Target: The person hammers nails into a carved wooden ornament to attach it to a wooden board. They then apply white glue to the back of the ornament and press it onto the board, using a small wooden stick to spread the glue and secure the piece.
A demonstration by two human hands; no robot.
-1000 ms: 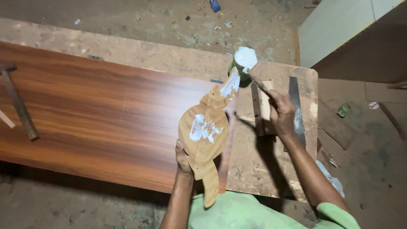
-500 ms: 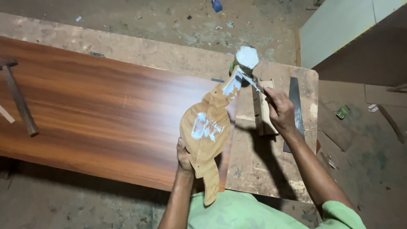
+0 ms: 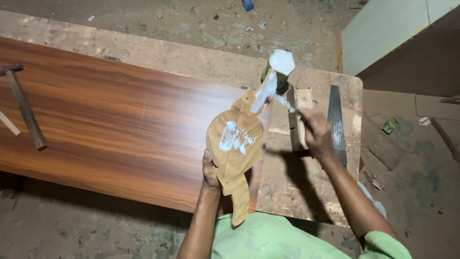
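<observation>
Step in hand, by judgement: spreading white glue on curved wooden cutout [image 3: 235, 153]. Left hand [image 3: 210, 170] clamped on lower edge of cutout, holds it tilted up above reddish laminate board [image 3: 105, 129]. Right hand [image 3: 314, 134] closed on thin applicator stick [image 3: 283, 102], tip touching upper end of cutout, just beside glue container [image 3: 280, 64] on chipboard bench [image 3: 311, 192]. White smears on upper end and middle of cutout; lower part bare. Next move probably calls for steady grip and drawing glue down evenly. Hammer [image 3: 24, 108] lies well apart, on left.

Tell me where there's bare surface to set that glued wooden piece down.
Free: the laminate board between the hammer and the wooden piece. Crowded: the rough bench near the glue container, blocks and saw blade.
</observation>
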